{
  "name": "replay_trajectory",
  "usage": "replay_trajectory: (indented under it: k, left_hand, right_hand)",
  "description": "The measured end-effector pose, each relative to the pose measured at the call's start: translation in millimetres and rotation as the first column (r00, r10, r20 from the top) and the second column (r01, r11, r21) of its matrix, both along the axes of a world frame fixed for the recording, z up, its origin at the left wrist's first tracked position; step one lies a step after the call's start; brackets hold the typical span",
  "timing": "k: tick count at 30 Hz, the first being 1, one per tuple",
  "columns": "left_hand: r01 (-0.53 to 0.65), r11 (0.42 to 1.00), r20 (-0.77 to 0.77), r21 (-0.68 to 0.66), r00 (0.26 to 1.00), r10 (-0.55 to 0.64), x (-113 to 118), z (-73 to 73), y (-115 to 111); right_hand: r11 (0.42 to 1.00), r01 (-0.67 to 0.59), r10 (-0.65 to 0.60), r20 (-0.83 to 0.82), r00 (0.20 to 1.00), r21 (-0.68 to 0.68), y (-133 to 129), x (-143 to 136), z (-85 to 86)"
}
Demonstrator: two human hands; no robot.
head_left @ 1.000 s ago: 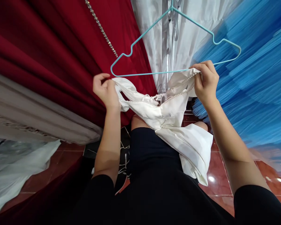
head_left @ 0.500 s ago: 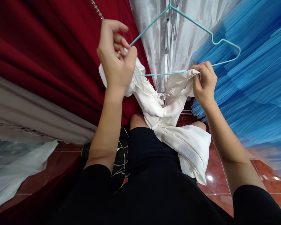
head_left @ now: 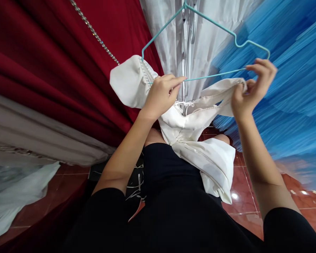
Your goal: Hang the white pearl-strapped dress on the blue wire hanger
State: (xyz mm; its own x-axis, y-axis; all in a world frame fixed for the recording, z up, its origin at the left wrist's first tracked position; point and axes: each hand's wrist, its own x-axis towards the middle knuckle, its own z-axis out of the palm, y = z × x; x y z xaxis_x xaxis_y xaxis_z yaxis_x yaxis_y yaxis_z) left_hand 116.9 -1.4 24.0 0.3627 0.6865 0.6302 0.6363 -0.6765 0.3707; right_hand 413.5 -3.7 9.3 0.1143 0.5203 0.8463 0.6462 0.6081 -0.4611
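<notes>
A white dress (head_left: pixel 192 123) with pearl-beaded edging hangs in front of my body, its skirt lying across my lap. One puffed shoulder (head_left: pixel 127 80) sits over the left end of a light-blue clothes hanger (head_left: pixel 210 21). My left hand (head_left: pixel 163 93) is closed on the hanger's bottom bar, near the dress neckline. With its thumb and a finger, my right hand (head_left: pixel 252 89) pinches the dress's other shoulder strap, which hangs below the bar. The upper fingers of that hand touch the hanger's right end.
Dark red drapery (head_left: pixel 55 42) hangs on the left with a beaded chain (head_left: pixel 94 33) before it. White fabric (head_left: pixel 163 21) hangs behind the hanger, and blue tulle (head_left: pixel 287 91) fills the right. Red floor tiles (head_left: pixel 244 182) lie below.
My left hand has moved from the left shoulder to the hanger's bottom bar. My right hand has shifted right and up, drawing the other shoulder strap toward the hanger's right end.
</notes>
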Motion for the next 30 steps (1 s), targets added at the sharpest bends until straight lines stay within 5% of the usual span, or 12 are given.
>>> replay_trajectory:
  k: [4,9,14,19,23,26,30]
  left_hand:
    - [0.007,1.000,-0.039,0.025,0.999,-0.006,-5,1.2,-3]
    - [-0.001,0.999,-0.093,0.039,0.996,0.005,-4,2.5,-3]
    - [-0.021,0.998,-0.141,0.054,0.990,0.029,-1,1.8,-4]
    - [-0.085,0.995,-0.153,0.054,0.984,0.092,-1,-4.5,2]
    - [-0.127,0.991,-0.129,0.052,0.983,0.133,-4,-8.6,6]
    - [-0.134,0.989,-0.110,0.063,0.984,0.141,-4,-10.8,4]
    - [-0.153,0.981,-0.038,0.121,0.987,0.159,-2,-17.3,-4]
  right_hand:
    - [0.938,0.233,-0.171,-0.245,0.954,0.255,13,30,34.9]
    - [0.969,0.139,-0.132,-0.048,0.990,0.206,26,31,88.1]
    - [0.983,0.065,-0.088,0.133,0.987,0.170,37,6,105.3]
    - [0.991,-0.101,0.081,0.213,0.974,0.083,24,-37,94.3]
    - [0.981,-0.185,0.151,0.385,0.910,0.054,14,-62,63.8]
    - [0.967,-0.152,0.236,0.499,0.834,-0.204,20,-63,28.7]
    - [0.986,-0.041,0.114,0.473,0.874,-0.163,26,-63,-3.6]
